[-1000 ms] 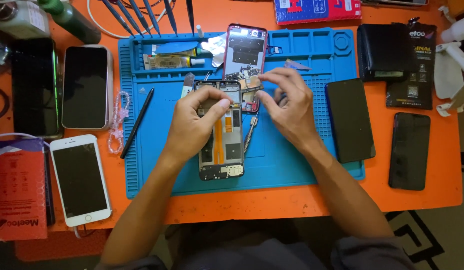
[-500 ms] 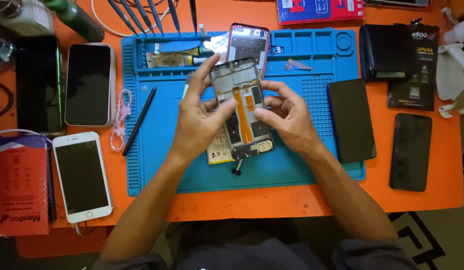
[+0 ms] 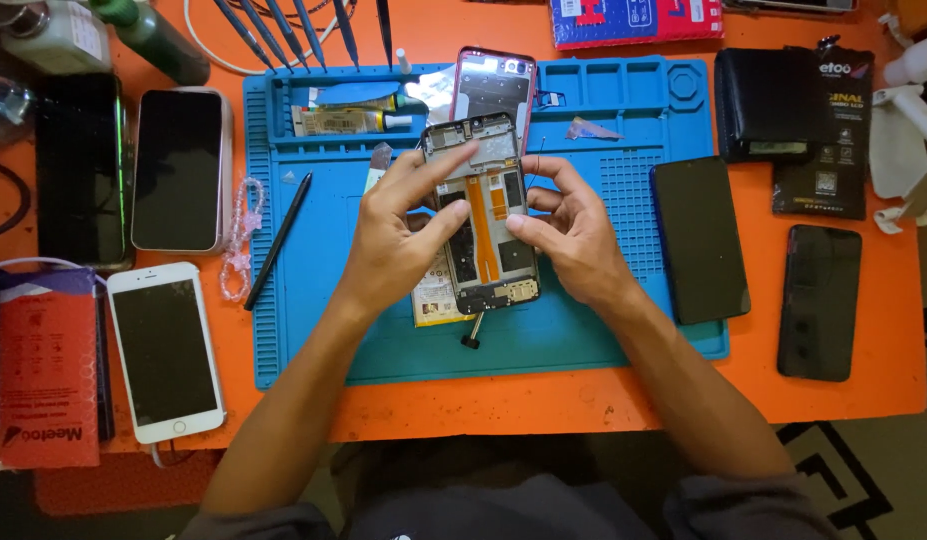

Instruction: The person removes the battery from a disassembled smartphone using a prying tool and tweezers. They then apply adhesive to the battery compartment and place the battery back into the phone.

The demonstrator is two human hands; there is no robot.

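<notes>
Two hands, one opened phone, five screwdrivers

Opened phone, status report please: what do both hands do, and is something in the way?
Left hand and right hand both grip the opened phone, lifted over the blue mat. Small screwdriver and a flat battery lie under it.

Hidden under the opened black phone frame with the orange flex cable: most of a yellow-labelled flat battery and a small dark-tipped tool; cropped at top edge: green bottle, red-and-blue box.
</notes>
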